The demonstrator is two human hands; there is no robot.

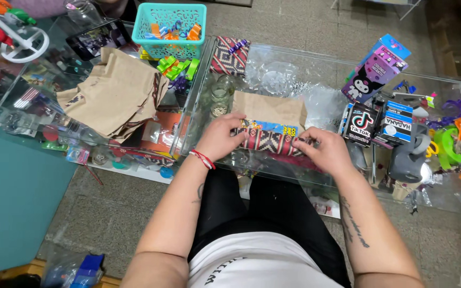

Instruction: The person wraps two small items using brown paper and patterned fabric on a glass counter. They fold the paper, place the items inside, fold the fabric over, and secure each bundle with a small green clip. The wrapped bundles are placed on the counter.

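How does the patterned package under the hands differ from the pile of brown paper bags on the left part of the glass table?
The patterned package is red and dark with a woven-looking print and a bright blue-and-yellow strip; the brown paper bags are plain tan. The package is a single narrow bundle lying crosswise, while the bags are a loose, fanned stack. The left hand and right hand both rest on the package; nothing touches the bags. Both lie on the glass table.
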